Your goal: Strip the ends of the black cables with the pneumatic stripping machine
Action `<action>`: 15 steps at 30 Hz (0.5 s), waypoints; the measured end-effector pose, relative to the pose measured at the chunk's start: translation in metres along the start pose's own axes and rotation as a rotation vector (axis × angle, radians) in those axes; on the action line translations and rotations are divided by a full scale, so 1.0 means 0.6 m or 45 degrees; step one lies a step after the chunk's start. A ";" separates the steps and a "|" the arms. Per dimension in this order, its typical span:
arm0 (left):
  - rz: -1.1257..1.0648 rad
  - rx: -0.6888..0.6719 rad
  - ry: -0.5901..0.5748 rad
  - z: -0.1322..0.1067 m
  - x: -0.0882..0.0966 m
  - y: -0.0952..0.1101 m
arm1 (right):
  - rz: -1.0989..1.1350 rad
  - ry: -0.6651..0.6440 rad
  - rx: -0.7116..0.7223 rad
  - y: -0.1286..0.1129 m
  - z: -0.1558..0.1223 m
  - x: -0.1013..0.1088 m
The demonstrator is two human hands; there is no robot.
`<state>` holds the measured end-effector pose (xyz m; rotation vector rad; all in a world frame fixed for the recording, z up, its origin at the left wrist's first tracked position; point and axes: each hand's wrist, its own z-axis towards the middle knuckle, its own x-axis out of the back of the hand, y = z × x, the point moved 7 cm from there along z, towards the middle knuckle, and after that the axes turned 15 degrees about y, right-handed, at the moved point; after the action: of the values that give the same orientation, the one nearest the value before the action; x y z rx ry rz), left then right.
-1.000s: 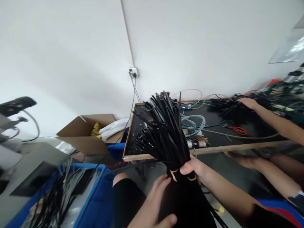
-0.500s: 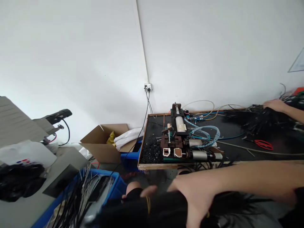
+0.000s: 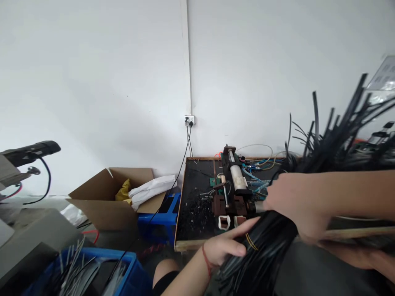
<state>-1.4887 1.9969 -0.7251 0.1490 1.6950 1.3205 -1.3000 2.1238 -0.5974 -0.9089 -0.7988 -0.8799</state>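
A thick bundle of black cables (image 3: 268,234), bound by yellow bands, is tilted in front of me, its loose ends fanning up to the right. My left hand (image 3: 225,248), with a red cord at its wrist, grips the lower part beside the bands, thumb on top. Higher up, my right hand (image 3: 286,201) is closed round the bundle; some of its fingers are hidden. Behind stands a pneumatic device (image 3: 237,176) with a white cylinder and brown clamp blocks, partly covered by the cables and my right arm.
Black scraps (image 3: 197,213) litter the left of the black bench top (image 3: 197,176). On the left are an open cardboard box (image 3: 105,209), a blue stool (image 3: 163,220) and a blue bin (image 3: 126,267) of cables. A skin-coloured blur (image 3: 361,257) at lower right is unclear.
The bundle has swung from lying low and level to a raised tilt, its loose ends now up at right. Both hands moved with it. The other person's hand at right is out of sight.
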 end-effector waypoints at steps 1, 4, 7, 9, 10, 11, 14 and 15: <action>-0.058 -0.096 0.051 0.006 0.012 0.020 | -0.094 -0.162 0.149 -0.029 0.025 -0.010; -0.200 -0.343 0.231 -0.007 0.049 0.092 | -0.243 -0.450 0.537 -0.150 0.121 -0.035; -0.269 -0.502 0.464 -0.041 0.091 0.163 | -0.395 -0.598 0.888 -0.287 0.224 -0.073; -0.266 -0.610 0.660 -0.057 0.130 0.202 | -0.427 -0.636 0.968 -0.361 0.285 -0.111; -0.263 -0.653 0.763 -0.061 0.153 0.216 | -0.454 -0.664 1.002 -0.390 0.307 -0.137; -0.267 -0.681 0.863 -0.063 0.178 0.225 | -0.478 -0.685 1.031 -0.413 0.322 -0.166; -0.323 -0.665 1.096 -0.064 0.248 0.224 | -0.582 -0.760 1.097 -0.450 0.330 -0.261; -0.324 -0.648 1.139 -0.067 0.265 0.218 | -0.610 -0.785 1.122 -0.454 0.321 -0.291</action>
<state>-1.6600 2.1173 -0.7149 -1.0575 1.8973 1.6900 -1.6532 2.2543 -0.5858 -0.1710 -1.8068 -0.5299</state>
